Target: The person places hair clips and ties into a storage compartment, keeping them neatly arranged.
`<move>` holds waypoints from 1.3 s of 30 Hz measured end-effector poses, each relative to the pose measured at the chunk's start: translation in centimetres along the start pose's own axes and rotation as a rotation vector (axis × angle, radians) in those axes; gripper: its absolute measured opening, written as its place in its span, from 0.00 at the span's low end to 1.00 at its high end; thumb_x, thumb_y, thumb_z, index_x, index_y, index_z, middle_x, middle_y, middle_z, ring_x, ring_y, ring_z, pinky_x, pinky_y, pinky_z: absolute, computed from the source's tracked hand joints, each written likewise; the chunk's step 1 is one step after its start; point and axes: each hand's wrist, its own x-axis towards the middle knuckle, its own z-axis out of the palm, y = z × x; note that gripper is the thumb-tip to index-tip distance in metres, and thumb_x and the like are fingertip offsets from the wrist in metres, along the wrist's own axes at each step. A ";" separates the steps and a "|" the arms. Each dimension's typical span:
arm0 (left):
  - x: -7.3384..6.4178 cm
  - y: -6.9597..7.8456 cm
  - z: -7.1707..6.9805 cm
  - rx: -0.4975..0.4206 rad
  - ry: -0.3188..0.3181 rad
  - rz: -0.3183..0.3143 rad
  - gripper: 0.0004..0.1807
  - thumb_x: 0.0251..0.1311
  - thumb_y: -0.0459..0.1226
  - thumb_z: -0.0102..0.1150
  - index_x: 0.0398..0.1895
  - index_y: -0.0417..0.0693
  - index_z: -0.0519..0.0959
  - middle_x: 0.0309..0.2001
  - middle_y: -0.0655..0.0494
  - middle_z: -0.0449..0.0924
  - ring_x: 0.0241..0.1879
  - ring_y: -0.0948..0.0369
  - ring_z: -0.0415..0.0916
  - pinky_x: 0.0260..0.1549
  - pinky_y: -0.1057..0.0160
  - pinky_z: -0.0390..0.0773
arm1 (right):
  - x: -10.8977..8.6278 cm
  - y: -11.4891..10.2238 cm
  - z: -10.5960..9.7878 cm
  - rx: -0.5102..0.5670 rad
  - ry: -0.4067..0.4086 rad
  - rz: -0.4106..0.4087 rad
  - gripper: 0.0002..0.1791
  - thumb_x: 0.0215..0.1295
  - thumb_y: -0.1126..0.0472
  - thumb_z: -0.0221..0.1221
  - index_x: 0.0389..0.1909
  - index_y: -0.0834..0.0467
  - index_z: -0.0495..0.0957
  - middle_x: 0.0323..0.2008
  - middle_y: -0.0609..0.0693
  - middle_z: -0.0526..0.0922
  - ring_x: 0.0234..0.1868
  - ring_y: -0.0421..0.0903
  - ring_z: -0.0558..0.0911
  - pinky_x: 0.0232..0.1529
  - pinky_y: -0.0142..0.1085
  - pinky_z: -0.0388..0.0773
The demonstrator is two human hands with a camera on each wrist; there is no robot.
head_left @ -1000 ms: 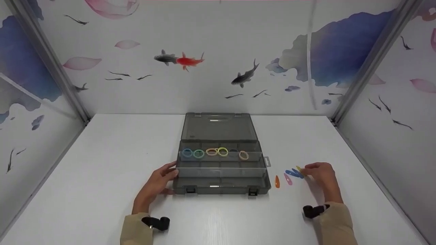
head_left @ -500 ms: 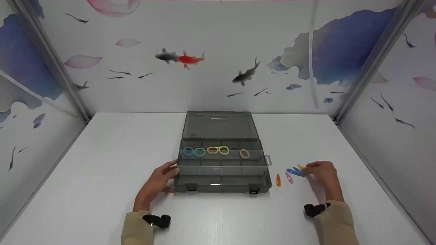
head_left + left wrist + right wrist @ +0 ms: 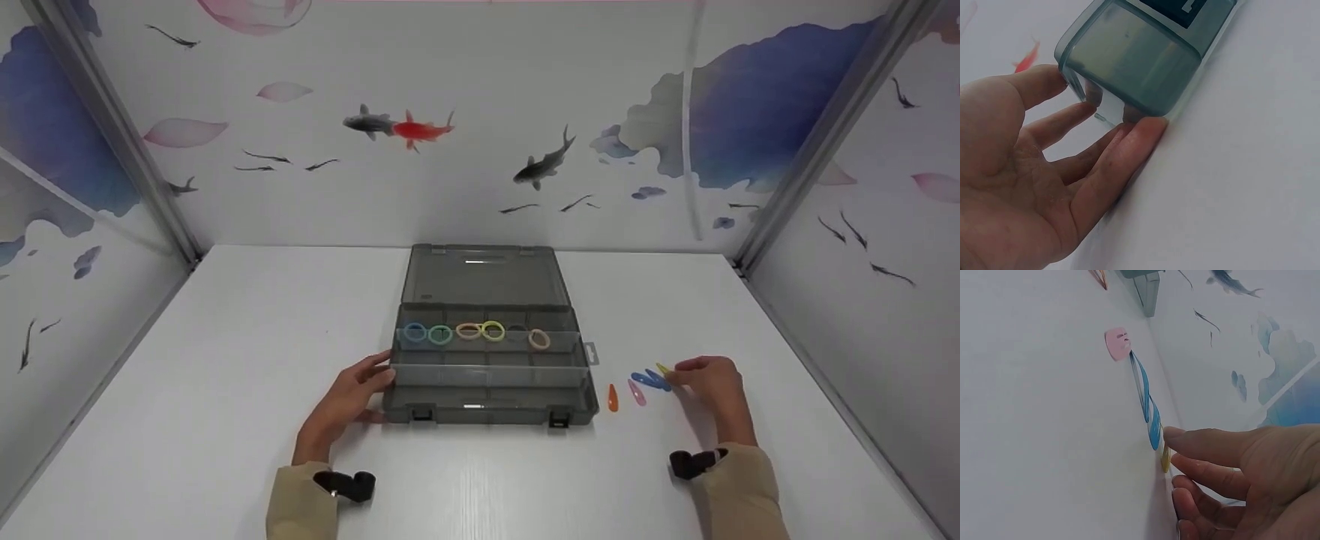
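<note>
A translucent grey compartment box (image 3: 487,417) lies with its lid (image 3: 484,277) folded back. My left hand (image 3: 346,394) rests its spread fingertips against the box's left wall; the left wrist view shows the fingers (image 3: 1140,132) touching the side. To the box's right, my right hand (image 3: 711,382) pinches a yellow hair clip (image 3: 1166,460) between thumb and forefinger, close over the table. Beside it lie two blue hair clips (image 3: 648,379), a pink hair clip (image 3: 637,391) and an orange hair clip (image 3: 613,397).
Several coloured hair ties (image 3: 493,331) sit in the box's back row. Clear dividers (image 3: 442,375) split the box lengthwise. White panels with painted fish (image 3: 420,130) enclose the white table (image 3: 247,360) at the back and sides.
The head view has shifted slightly. Both hands stay nearly where they were, the right at the yellow hair clip and the left against the box.
</note>
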 end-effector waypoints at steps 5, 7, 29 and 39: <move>0.0 -0.1 -0.1 -0.002 0.016 -0.003 0.31 0.73 0.46 0.55 0.76 0.55 0.63 0.74 0.43 0.64 0.70 0.43 0.68 0.44 0.53 0.85 | 0.0 -0.1 0.5 0.000 0.011 -0.011 0.25 0.66 0.57 0.63 0.57 0.69 0.76 0.62 0.71 0.73 0.59 0.64 0.71 0.67 0.58 0.67; 0.1 -0.2 0.0 -0.008 0.018 -0.004 0.31 0.72 0.46 0.55 0.76 0.56 0.63 0.74 0.43 0.64 0.69 0.44 0.69 0.43 0.53 0.85 | 0.0 -0.1 0.5 -0.004 0.021 -0.017 0.24 0.66 0.58 0.63 0.57 0.69 0.76 0.61 0.70 0.74 0.59 0.63 0.72 0.66 0.57 0.68; 0.3 0.0 0.3 -0.008 0.006 0.004 0.30 0.73 0.44 0.54 0.76 0.54 0.63 0.74 0.41 0.64 0.69 0.44 0.69 0.39 0.56 0.85 | 0.7 1.1 -0.4 -0.019 -0.002 0.008 0.28 0.68 0.53 0.60 0.61 0.68 0.75 0.66 0.71 0.71 0.65 0.67 0.70 0.69 0.61 0.63; 0.1 -0.1 0.2 -0.010 0.018 0.010 0.30 0.73 0.44 0.54 0.76 0.54 0.63 0.73 0.41 0.65 0.69 0.44 0.69 0.37 0.57 0.85 | 0.5 -0.4 -0.8 0.067 0.031 0.005 0.28 0.71 0.53 0.58 0.64 0.68 0.72 0.67 0.70 0.70 0.67 0.66 0.67 0.70 0.59 0.63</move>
